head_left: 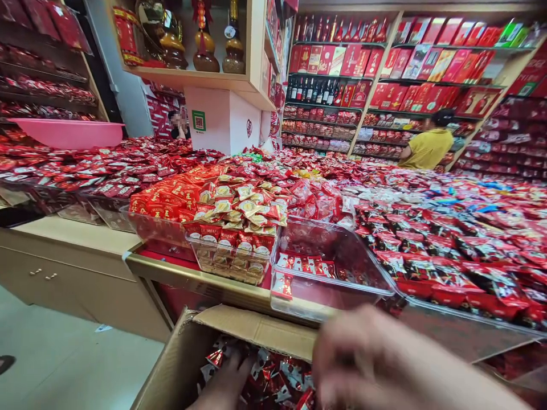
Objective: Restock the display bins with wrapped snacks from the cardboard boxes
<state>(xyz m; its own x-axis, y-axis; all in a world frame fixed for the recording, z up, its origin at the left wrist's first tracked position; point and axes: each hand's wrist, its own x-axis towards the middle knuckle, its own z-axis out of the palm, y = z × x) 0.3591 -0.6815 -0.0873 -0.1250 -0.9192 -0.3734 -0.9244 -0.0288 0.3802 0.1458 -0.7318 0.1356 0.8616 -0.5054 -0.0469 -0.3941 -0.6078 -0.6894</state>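
A cardboard box [256, 327] stands open at the bottom of the view, with many red, white and black wrapped candies [282, 376] inside. My left hand [231, 376] reaches down among them; its visible fingers are apart and their tips are partly hidden by wrappers. Over the box's right side is my right hand [354, 359], smeared by motion, with its fingers bent; whether it holds anything cannot be made out. Just beyond the box is a clear plastic bin [333, 290], where a few rows of small red-and-white packets [307, 265] lie toward the left and back.
Left of the bin, a clear container is heaped with durian-labelled packets [239, 239]. Red-and-black packets [461, 256] fill the right side. A pink basin [72, 132] stands far left. Shelves line the back, near a person in yellow [429, 147]. A gold counter edge [200, 279] runs behind the box.
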